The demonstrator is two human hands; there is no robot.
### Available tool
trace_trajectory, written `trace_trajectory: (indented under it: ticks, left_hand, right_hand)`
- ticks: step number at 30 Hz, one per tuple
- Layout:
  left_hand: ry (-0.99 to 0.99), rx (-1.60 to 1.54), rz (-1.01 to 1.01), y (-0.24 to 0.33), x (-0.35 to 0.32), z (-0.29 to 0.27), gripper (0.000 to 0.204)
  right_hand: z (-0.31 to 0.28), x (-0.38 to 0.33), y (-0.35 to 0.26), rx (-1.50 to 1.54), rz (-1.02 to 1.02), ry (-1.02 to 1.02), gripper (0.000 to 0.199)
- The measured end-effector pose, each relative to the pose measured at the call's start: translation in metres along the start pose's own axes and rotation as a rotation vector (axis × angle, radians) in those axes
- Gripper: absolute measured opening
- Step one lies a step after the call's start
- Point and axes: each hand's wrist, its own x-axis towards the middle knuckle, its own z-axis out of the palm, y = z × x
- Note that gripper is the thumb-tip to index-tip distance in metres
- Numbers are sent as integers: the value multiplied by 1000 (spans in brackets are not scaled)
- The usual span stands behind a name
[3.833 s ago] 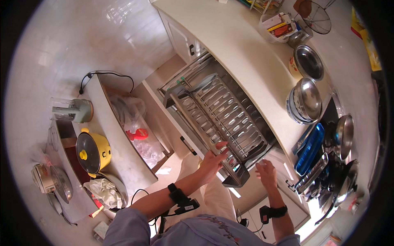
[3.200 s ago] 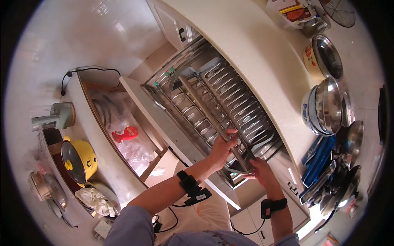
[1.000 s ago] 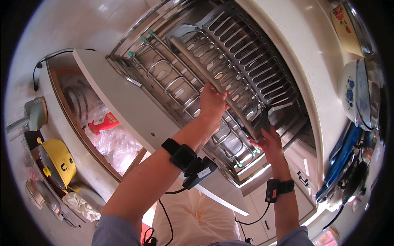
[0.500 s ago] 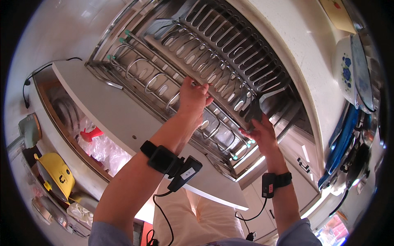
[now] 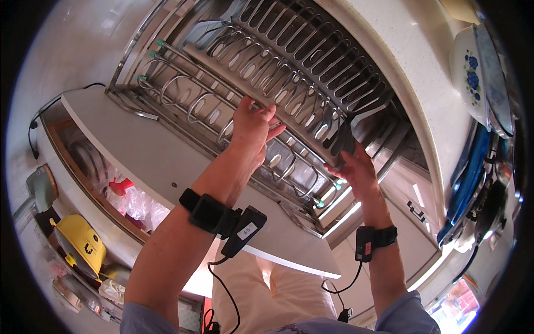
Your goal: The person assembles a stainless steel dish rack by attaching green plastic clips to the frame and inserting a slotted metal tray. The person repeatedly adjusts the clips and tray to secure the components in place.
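Note:
A metal dish rack (image 5: 258, 84) with rows of wire loops and slots sits within a pulled-out wire basket drawer. My left hand (image 5: 253, 125) bends over the rack's near long edge, with fingertips on that edge and one finger held slightly apart. At the rack's right end, my right hand (image 5: 357, 171) is closed around the corner by a dark end bracket (image 5: 346, 138); part of its grip is hidden. Both wrists carry black strapped devices with cables. Curved wire holders (image 5: 197, 106) of the basket lie just below the left hand.
The white drawer front (image 5: 133, 145) stands between my body and the basket. A pale countertop (image 5: 409, 72) curves along the far right, with a flowered bowl (image 5: 470, 80) and blue-handled utensils beyond it. At left, another open drawer (image 5: 78, 156) holds plastic bags, near a yellow container (image 5: 83, 242).
The view has shifted a little, so most things appear slightly farther left. Both hands stay at the rack; fingers of the left hand have spread a bit along its edge.

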Motion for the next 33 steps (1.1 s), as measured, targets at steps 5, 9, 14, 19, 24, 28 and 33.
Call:
trace_trajectory:
  ticks: [5, 9, 14, 19, 24, 28, 33]
  left_hand:
    - [-1, 7, -1, 1, 2, -1, 23]
    - [-5, -11, 2, 1, 1, -1, 22]
    - [-11, -15, 12, -3, 3, -3, 21]
    - [-8, -5, 16, -4, 5, -4, 21]
    - [-23, -44, 20, -5, 7, -5, 23]
    - [-27, -15, 17, -6, 8, -6, 24]
    - [-28, 51, 43, -5, 7, -4, 26]
  right_hand:
    - [1, -1, 0, 30, -9, -15, 41]
    - [-2, -1, 2, 41, 5, -15, 40]
    - [-4, 0, 6, 79, -9, -24, 41]
    - [-13, 1, 11, 124, -17, -49, 42]
    - [-5, 1, 11, 181, -25, 34, 56]
    - [-11, 2, 18, 73, -59, 50, 65]
    - [-35, 22, 26, 8, 17, 70, 62]
